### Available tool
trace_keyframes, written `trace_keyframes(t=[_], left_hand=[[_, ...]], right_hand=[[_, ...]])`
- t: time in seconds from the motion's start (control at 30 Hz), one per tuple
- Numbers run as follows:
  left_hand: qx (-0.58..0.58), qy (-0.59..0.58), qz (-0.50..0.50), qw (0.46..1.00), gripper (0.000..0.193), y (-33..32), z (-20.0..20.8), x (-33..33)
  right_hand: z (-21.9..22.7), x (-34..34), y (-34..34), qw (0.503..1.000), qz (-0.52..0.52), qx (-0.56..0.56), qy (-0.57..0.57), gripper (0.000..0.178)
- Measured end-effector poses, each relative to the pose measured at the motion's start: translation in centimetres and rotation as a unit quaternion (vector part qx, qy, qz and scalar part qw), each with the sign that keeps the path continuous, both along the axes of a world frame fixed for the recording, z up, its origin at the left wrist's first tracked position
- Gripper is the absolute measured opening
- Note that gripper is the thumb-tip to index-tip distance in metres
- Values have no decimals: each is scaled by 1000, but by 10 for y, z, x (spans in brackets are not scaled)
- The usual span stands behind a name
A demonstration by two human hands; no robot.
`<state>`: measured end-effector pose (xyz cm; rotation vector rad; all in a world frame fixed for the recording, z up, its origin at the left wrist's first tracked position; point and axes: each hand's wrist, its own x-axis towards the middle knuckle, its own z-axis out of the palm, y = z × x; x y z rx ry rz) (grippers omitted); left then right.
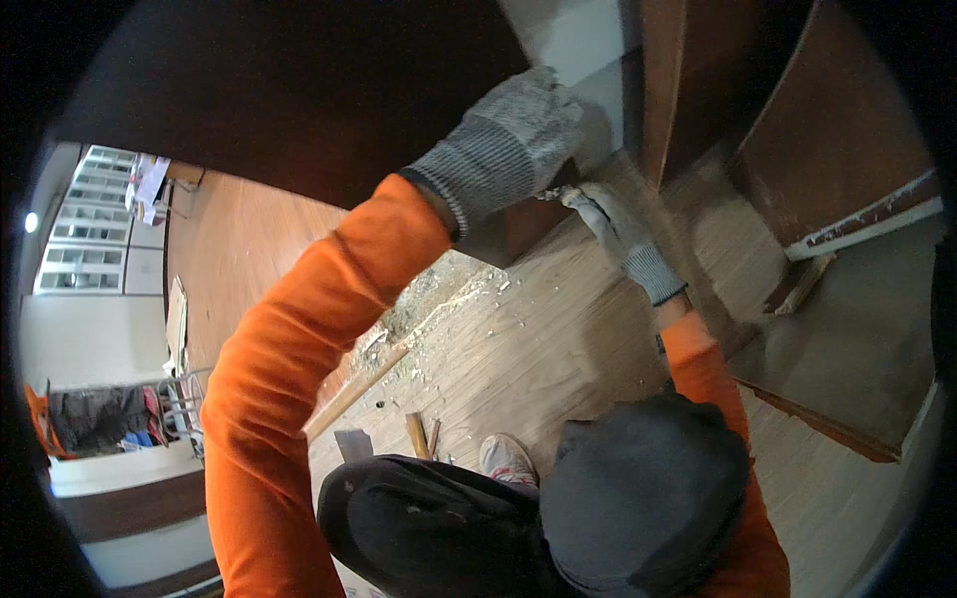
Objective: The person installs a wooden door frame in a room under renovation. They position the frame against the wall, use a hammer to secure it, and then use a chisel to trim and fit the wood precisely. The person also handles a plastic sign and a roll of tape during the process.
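A dark brown panel stands at the upper left, with its edge beside both hands. My left hand, in a grey knit glove, is closed over that edge; its fingertips are hidden. Just below it, my right hand, gloved too, has its fingers pinched together near the panel's lower corner. A small metallic-looking piece shows by those fingers, too small to name. Whether the right fingers hold it is unclear.
Wood chips and debris litter the wood-look floor. A long wooden strip and a short wood piece lie near my shoe. Brown panels rise at right, above a broken-edged board.
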<state>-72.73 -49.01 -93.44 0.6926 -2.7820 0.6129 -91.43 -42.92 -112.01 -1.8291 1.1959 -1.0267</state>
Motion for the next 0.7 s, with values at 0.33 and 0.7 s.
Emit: trace_keyframes(t=[0.33,0.7], left_hand=[[176,-189,235,937,34,13,37,-47],[78,-132,127,980,28,1,8,-23]], right_hand=[[-42,12,-8,996,-2,-89,-15,28],[-21,29,-12,998,12,-63,7,31]])
